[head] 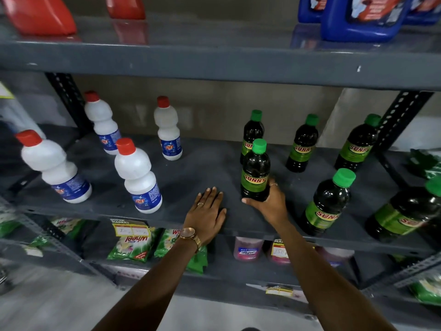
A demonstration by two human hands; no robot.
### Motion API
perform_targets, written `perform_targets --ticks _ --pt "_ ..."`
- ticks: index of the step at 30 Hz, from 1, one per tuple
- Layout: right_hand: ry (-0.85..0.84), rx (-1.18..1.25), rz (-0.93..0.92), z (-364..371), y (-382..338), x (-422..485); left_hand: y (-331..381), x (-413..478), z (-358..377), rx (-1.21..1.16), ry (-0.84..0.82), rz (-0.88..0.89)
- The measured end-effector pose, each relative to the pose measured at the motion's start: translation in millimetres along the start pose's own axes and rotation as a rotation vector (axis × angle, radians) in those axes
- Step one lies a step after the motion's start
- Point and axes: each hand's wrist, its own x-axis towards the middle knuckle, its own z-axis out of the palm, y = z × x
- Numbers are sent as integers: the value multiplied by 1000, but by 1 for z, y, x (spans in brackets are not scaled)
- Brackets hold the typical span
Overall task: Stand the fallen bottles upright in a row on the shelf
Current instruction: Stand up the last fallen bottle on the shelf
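Right hand [268, 204] is wrapped round the base of a dark plastic bottle w/ green cap & green "SUNNY" label [255, 172], thumb across the front bottom, fingers clamped behind; bottle stands upright on the grey metal shelf [205, 163], just in front of another of the same kind at the back. Left hand [207, 211] lies flat, palm down, fingers together & holding nothing, on the shelf's front edge just left of that bottle, gold wristwatch [189, 235] on the wrist. Four white plastic bottles w/ red caps & blue labels [137, 175] stand upright to the left, loosely scattered, not lined up. More dark green-capped bottles [327, 201] to the right, all upright as far as I can tell, staggered front/back. No bottle looks fallen now, so prob. the rest is straightening into a row. Risks: grip is low, so a quick slide could tip the tall bottle top-first; pushing it back could knock the one right behind; right forearm sweeping sideways could clip the near-front bottle beside it & send it off the edge
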Motion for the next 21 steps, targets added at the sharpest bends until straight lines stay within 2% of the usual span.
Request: perform_targets --ticks 7,13,21 --pt "-73 -26 13 -8 -2 -3 -1 -1 1 -14 15 6" --pt "-158 -38 73 -22 9 -46 -2 -3 2 -33 30 20" --pt "-210 -120 -4 -31 9 -67 -3 -3 3 -35 49 36"
